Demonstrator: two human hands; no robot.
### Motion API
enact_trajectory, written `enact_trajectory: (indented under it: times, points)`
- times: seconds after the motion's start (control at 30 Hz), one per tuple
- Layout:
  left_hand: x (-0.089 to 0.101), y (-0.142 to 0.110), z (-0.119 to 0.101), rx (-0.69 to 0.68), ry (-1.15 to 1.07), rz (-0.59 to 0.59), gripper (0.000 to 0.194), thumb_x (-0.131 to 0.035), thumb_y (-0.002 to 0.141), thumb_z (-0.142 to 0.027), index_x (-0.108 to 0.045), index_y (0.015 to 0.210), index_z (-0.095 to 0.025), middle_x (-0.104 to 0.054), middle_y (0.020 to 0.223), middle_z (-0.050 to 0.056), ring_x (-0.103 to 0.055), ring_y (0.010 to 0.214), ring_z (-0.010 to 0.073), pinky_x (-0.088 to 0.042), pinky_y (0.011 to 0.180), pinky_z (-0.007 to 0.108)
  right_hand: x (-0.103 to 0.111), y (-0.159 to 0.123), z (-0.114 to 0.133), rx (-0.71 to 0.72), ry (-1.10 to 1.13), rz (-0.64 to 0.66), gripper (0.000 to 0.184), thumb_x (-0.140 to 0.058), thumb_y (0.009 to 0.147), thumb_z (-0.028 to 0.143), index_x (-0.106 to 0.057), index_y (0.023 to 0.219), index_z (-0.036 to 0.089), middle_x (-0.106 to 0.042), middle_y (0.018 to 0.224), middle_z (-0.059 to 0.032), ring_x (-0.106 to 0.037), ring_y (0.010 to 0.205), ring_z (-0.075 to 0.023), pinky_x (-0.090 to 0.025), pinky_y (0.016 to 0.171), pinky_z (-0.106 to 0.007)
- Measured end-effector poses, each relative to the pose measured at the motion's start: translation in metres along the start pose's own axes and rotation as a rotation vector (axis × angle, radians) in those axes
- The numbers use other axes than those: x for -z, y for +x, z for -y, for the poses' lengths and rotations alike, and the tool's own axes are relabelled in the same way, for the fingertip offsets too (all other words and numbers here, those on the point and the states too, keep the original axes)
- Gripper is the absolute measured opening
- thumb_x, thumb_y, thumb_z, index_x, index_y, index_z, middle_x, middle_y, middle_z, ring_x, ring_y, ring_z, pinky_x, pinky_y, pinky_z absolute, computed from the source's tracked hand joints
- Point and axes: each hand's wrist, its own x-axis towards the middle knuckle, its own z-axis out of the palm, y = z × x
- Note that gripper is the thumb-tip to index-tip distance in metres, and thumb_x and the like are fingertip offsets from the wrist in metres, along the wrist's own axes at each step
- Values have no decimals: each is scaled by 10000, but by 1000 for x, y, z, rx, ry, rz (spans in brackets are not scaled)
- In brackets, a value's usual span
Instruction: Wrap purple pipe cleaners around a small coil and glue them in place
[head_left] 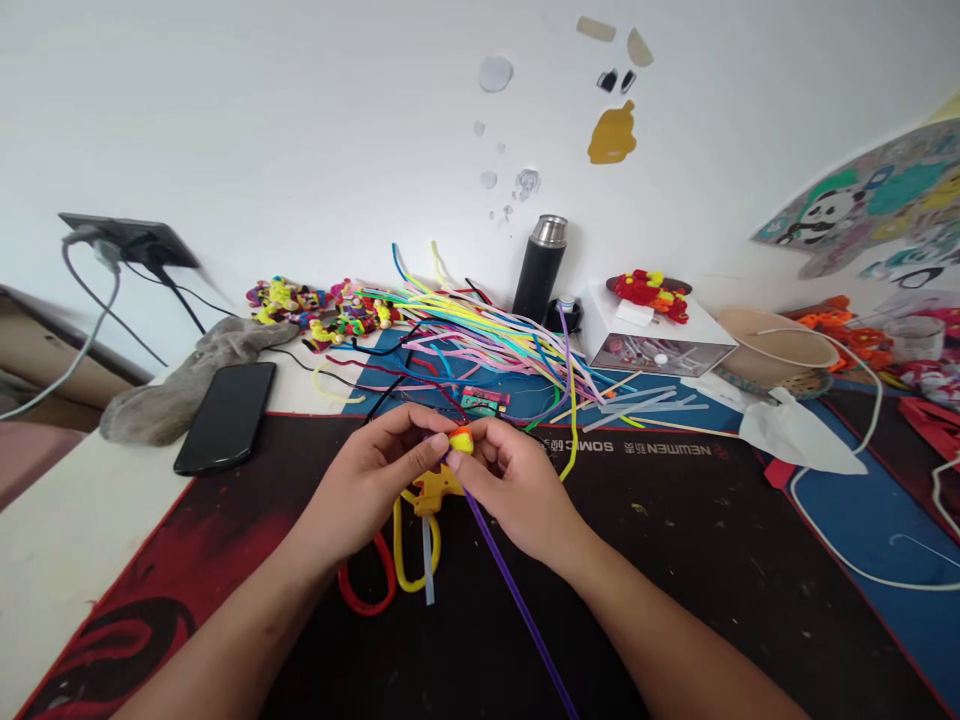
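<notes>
My left hand (pixel 379 475) and my right hand (pixel 517 480) meet over the dark mat, fingertips closed in pinches. Between them is a small yellow-and-orange fuzzy piece (pixel 460 441), partly covered by the fingers. A purple pipe cleaner (pixel 514 595) runs from the fingertips toward the lower right; a bit of purple also shows at my left thumb. Under the hands lies a yellow glue gun (pixel 430 492), mostly hidden, with a translucent glue stick (pixel 428 560) poking out of it. Beside it are a red loop handle (pixel 386 590) and a yellow loop handle (pixel 401 570), perhaps scissors.
Loose pipe cleaners (pixel 480 335) spread behind the hands, near several small colourful figures (pixel 322 310). A black thermos (pixel 540 268) stands by a white box (pixel 652 335). To the left lies a phone (pixel 226 418); at right are glue sticks (pixel 652 400), crumpled tissue (pixel 799 432) and a cable (pixel 840 570).
</notes>
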Motion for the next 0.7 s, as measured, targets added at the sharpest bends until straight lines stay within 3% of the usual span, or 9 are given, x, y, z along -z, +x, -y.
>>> enact_trajectory:
  times: [0.27, 0.7]
  points:
    - [2, -3, 0, 20, -45, 66, 220, -882, 909, -346, -840, 1102, -249, -780, 1084, 49, -720, 996, 210, -567, 884, 273, 0, -1, 1, -12, 70, -8, 220, -731, 920, 409, -624, 958, 221, -475, 649, 95, -413, 492, -96, -311, 489, -261]
    - [-1, -1, -4, 4, 21, 11, 242, -902, 863, -413, -820, 991, -225, -777, 1035, 61, -727, 965, 233, -584, 868, 330, -1, 0, -1, -75, 142, 49, 212, -736, 932, 374, -578, 937, 233, -501, 642, 102, -397, 466, -83, -287, 474, -248]
